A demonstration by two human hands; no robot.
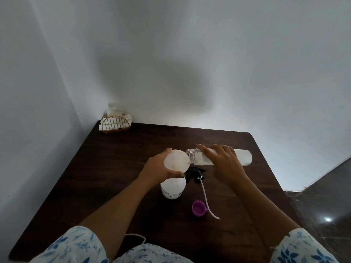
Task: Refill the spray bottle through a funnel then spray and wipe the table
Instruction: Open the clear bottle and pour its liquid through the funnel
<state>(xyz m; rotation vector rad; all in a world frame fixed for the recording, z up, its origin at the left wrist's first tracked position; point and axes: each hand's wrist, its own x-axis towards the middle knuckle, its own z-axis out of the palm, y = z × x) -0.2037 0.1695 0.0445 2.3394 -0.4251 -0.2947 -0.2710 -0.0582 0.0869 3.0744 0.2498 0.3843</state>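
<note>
No legible text appears. The white spray bottle (172,188) bears a small dark-printed label near its base, too small and blurred to read.

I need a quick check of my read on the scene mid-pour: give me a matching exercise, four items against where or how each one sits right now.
Items:
1. funnel
2. clear bottle
3. purple cap
4. spray head

States:
A. lying on the table with its tube trailing toward the person
B. tipped sideways in the right hand
C. resting mouth-up on the table
D. steadied by the left hand on the spray bottle

Pairs: 1-D, 2-B, 3-C, 4-A
</note>
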